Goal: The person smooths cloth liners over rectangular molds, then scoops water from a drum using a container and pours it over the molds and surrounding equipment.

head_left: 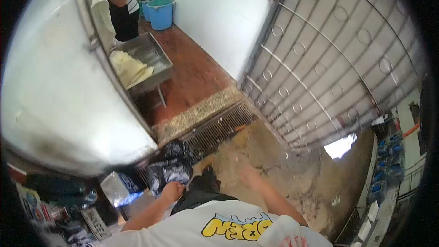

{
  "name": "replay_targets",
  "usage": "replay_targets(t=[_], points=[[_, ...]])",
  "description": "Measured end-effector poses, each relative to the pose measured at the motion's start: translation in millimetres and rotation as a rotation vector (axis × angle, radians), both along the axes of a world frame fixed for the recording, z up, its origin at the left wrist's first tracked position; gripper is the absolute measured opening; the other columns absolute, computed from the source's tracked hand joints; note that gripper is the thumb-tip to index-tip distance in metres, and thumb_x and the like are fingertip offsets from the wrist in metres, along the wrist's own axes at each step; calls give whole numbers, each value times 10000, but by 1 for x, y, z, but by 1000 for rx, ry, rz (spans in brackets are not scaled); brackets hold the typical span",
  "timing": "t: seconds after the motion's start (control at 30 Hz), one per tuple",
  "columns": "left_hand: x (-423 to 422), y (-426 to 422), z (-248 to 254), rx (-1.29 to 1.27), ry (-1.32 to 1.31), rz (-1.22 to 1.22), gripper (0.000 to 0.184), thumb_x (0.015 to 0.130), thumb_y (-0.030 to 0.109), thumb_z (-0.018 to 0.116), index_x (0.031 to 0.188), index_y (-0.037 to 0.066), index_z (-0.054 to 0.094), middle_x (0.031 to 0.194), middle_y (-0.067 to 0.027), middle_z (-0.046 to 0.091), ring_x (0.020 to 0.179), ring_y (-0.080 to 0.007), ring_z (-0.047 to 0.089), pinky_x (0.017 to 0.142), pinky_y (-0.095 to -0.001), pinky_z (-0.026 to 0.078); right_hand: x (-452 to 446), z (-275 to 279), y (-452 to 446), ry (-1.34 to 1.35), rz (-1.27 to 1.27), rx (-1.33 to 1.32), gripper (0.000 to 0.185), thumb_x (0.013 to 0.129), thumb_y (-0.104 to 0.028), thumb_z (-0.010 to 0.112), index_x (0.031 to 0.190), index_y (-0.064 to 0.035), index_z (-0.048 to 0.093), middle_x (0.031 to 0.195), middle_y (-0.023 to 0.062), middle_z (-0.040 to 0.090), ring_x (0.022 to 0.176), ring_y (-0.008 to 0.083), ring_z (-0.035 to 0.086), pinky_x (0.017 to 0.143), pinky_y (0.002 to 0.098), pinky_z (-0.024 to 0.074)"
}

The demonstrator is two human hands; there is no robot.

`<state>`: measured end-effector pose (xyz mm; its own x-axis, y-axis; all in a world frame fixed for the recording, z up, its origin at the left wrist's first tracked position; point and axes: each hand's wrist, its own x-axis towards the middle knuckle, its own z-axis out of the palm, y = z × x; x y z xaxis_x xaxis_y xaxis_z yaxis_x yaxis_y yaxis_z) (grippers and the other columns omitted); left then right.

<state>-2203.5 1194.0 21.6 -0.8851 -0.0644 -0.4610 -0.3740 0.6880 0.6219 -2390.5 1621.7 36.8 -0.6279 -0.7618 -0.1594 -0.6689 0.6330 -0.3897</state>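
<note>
My left hand (173,192) is closed beside a black plastic bag (169,172) at the lower middle; its fingers are pressed together, and what they hold, if anything, is too small to tell. My right hand (249,174) hangs over the wet concrete floor (292,178), smeared by motion, so its fingers are unclear. Dark fabric of my lower clothing (203,187) shows between the two hands, below the white printed shirt (192,224).
A metal grate (219,126) crosses the doorway beside an open barred gate (329,59). Inside, a person (123,4) handles pale material near a metal table (160,52). Blue buckets (161,14) stand behind. A box (116,187) and bottles (379,174) flank me.
</note>
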Motion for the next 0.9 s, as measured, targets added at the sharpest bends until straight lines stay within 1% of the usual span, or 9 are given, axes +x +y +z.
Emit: replay_targets(t=[0.03,0.1,0.17,0.3,0.37,0.47,0.57,0.7,0.9], points=[[-33,-13,5,-6,120,14,383,986,358,655,1033,-13,737,1071,-284,721,1035,-496,665,935,-532,533,-29,22,-22,5,7,-7,302,1000,-293,639,1125,-23,689,1015,215,709,1031,414,675,928,482,540],[-104,-31,22,-22,228,38,385,989,355,647,982,-17,745,1018,-280,727,995,-499,672,916,-533,538,-73,76,-57,-317,18,49,305,978,-274,654,1094,2,715,1086,230,709,1074,431,665,947,489,534],[-198,-49,60,41,277,36,365,977,340,669,982,-17,743,979,-274,708,1017,-466,676,883,-504,539,-131,68,-62,-280,-160,-89,318,973,-275,660,1089,15,722,1109,241,707,1082,438,662,949,495,533],[-397,-70,123,78,351,73,517,975,318,700,1343,-37,627,1378,-308,594,1209,-470,612,1015,-520,506,-275,96,-81,-59,-587,-250,388,990,-302,661,1211,14,703,1159,249,712,1141,415,654,984,481,528],[-514,-88,134,23,657,-4,580,963,308,730,1416,-21,579,1455,-289,540,1313,-470,548,1104,-506,462,-359,78,-81,50,-754,-314,402,997,-300,665,1254,8,684,1175,245,712,1145,394,665,978,471,535],[-713,-138,201,-85,812,-66,579,951,307,756,1399,-21,592,1449,-283,552,1380,-463,498,1170,-487,413,-506,111,-102,107,-888,-376,398,1002,-289,669,1270,6,676,1183,234,717,1121,380,684,960,460,542],[-871,-203,260,-36,861,19,536,959,279,757,1378,-16,599,1435,-259,561,1284,-420,583,1094,-463,486,-655,130,-145,71,-1005,-482,393,1008,-291,669,1271,1,672,1162,220,730,1085,367,706,934,446,552],[-986,-271,325,-81,709,162,521,983,238,739,1399,-27,569,1386,-197,566,1028,-263,698,879,-371,588,-811,165,-241,-137,-990,-670,393,1007,-324,680,1248,-14,682,1103,217,752,1048,362,726,905,442,564],[-1059,-387,399,-205,730,214,512,958,243,750,1351,-43,589,1325,-225,585,983,-283,688,880,-393,581,-960,317,-403,-139,-478,-644,318,1008,-313,663,1149,-38,738,1112,199,752,1029,382,722,916,448,567]])
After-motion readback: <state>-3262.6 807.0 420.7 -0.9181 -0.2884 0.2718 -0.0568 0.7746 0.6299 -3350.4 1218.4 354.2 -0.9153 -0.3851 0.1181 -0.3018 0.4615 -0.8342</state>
